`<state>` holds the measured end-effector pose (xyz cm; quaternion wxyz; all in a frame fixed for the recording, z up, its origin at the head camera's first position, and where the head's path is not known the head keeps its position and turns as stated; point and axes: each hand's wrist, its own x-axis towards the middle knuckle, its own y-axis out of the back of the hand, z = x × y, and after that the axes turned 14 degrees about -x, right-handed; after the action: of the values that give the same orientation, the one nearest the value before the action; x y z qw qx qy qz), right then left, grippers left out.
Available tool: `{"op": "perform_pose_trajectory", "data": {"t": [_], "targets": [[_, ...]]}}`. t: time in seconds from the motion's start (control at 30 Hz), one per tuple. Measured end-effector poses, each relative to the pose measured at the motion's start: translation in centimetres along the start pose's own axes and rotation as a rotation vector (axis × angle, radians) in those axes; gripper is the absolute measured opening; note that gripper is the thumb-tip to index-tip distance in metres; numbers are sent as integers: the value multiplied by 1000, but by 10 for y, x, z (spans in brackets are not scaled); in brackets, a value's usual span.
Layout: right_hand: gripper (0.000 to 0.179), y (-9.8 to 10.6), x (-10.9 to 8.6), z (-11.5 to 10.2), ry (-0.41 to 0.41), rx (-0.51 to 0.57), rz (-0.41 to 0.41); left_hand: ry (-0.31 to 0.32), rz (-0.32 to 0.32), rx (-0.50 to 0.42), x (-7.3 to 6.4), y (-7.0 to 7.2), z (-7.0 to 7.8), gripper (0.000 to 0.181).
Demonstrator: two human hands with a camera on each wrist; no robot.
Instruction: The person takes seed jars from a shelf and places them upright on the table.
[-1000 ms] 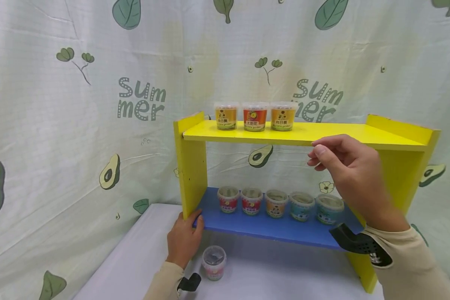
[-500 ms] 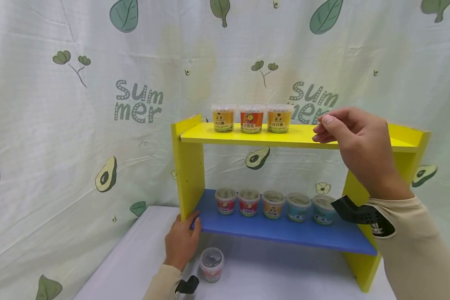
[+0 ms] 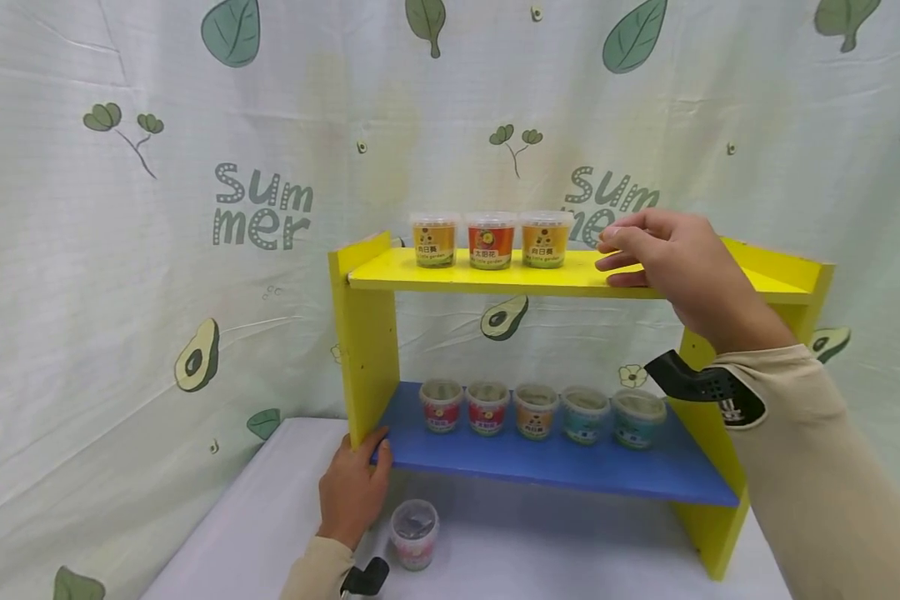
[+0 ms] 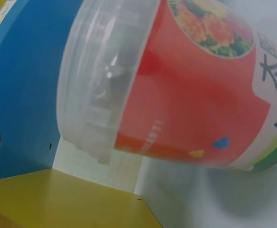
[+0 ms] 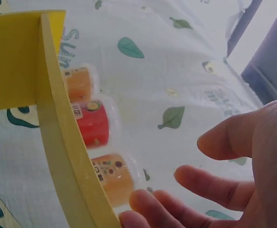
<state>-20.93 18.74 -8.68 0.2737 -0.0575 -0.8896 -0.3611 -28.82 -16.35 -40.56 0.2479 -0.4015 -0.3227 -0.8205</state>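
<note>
A yellow shelf (image 3: 371,358) with a blue lower board (image 3: 525,468) stands on the white table. My left hand (image 3: 351,492) holds its left side panel at the blue board's corner, thumb at the front edge. Raised before the top board's right part, my right hand (image 3: 678,262) has relaxed, parted fingers and holds nothing. It is just right of a yellow-labelled plastic cup (image 3: 545,242), apart from it. A red-labelled cup (image 3: 491,242) and another yellow-labelled cup (image 3: 434,242) complete the top row. Close to my left wrist, a lidded red-labelled cup (image 4: 190,90) stands on the table.
Several cups line the blue board, among them a red-labelled one (image 3: 442,408), an orange-labelled one (image 3: 535,414) and a blue-labelled one (image 3: 637,421). A patterned cloth (image 3: 157,275) hangs behind the shelf. The shelf's right side panel (image 3: 720,533) reaches down to the table.
My right hand has risen from below the top board's front edge to above it, then moved left toward the top cups, its fingers spreading. My left hand stays at the panel. The view has shifted slightly.
</note>
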Motion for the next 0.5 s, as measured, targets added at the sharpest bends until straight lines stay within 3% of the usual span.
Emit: {"op": "perform_pose_trajectory", "data": {"t": [0.27,0.5], "targets": [[58,6,22,-7,-103,-18,-103,-11,6,2,1,-1,-1,28],[60,-7,46,-13,-184,-51,-129,-22,14,4,0,0,-2,28]]}}
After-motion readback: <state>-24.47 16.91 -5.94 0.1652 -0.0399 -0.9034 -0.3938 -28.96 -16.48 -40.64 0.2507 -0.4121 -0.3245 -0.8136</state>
